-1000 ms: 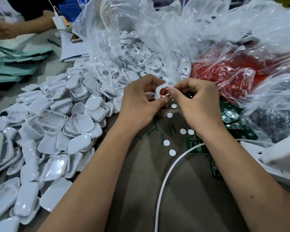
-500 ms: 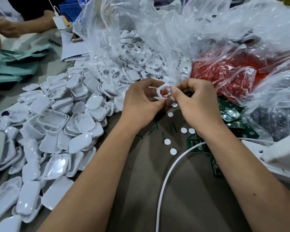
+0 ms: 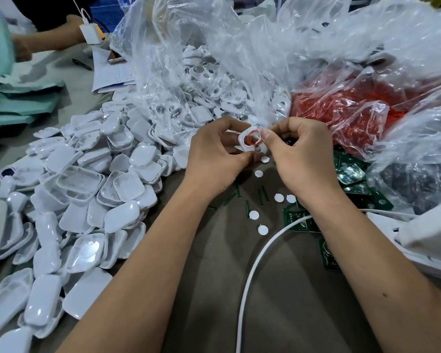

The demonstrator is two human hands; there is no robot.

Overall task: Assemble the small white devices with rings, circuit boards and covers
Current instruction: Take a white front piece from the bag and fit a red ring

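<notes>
Left hand (image 3: pixel 214 154) grips the white shell (image 3: pixel 250 138) above the worktop (image 3: pixel 278 289) at 12 o'clock, right hand (image 3: pixel 301 159) pinches the red ring (image 3: pixel 254 137) into it; risk: thin ring kinks or pops out, lost among discs (image 3: pixel 262 230) below.

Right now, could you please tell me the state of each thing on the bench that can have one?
Left hand: gripping the white shell.
Right hand: pinching the red ring at the shell.
Shell: held up, cavity showing.
Ring: lying in the shell's opening, seating unclear.
Covers: heaped loose on the left.
Clear bag: open, shells spilling out.
Boards: loose on the right.
Discs: scattered flat.
</notes>
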